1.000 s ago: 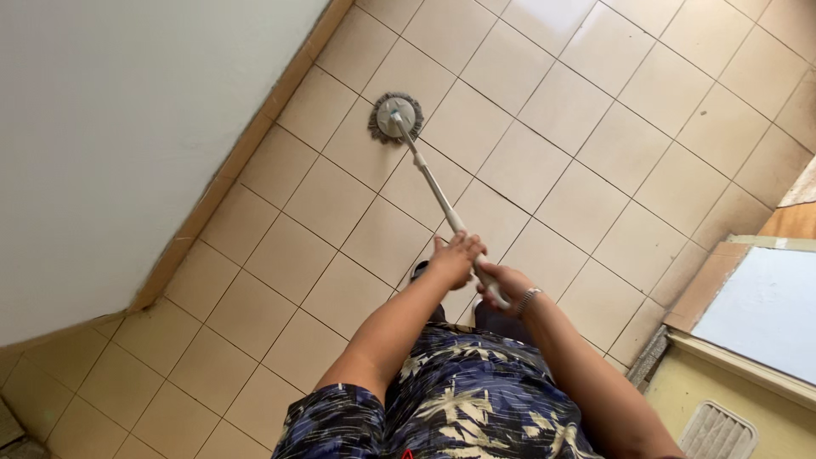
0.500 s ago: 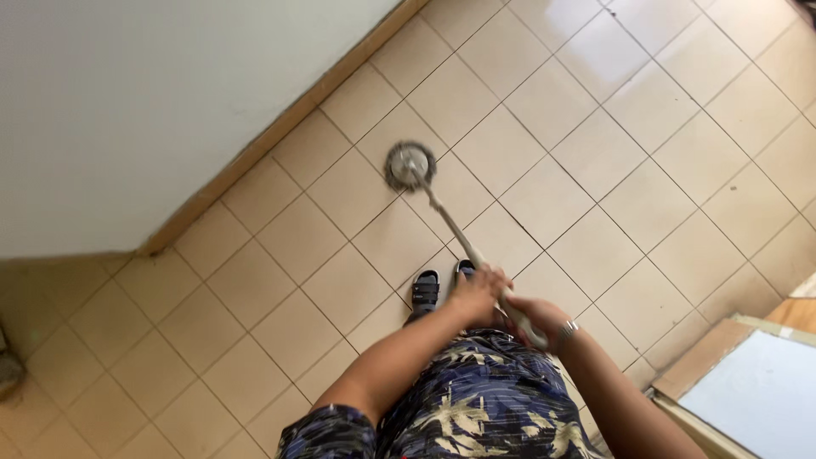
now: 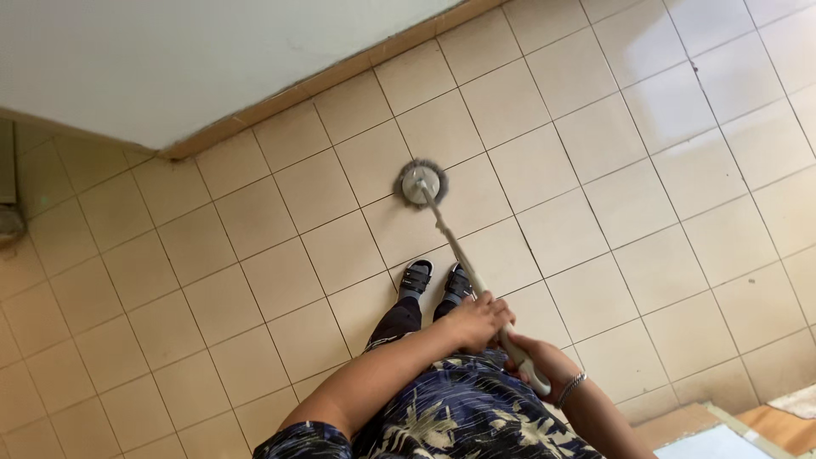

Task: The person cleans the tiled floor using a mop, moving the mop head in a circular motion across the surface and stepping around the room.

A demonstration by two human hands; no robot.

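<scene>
the mop [image 3: 463, 255] stands slanted in front of the person, its round grey head [image 3: 421, 182] flat on the tiled floor [image 3: 646, 136], just out from the wall [image 3: 170, 59] and its brown baseboard [image 3: 280, 109]. the pale handle runs back from the head, over the feet, up to the body. the left hand [image 3: 478, 321] is clenched around the handle further down its length, fingers wrapped over it. the right hand [image 3: 537, 361] grips the handle's thicker grey end close to the waist, and a silver bracelet [image 3: 569, 389] sits on that wrist. the two hands are just beside each other on the handle. below the handle, two feet in dark sandals [image 3: 433, 280] stand side by side on one tile, toes pointing toward the mop head. the person wears a dark shirt with a pale leaf pattern [image 3: 459, 416]. at the lower right corner a strip of wooden edge and a white panel [image 3: 722, 442] show.
</scene>
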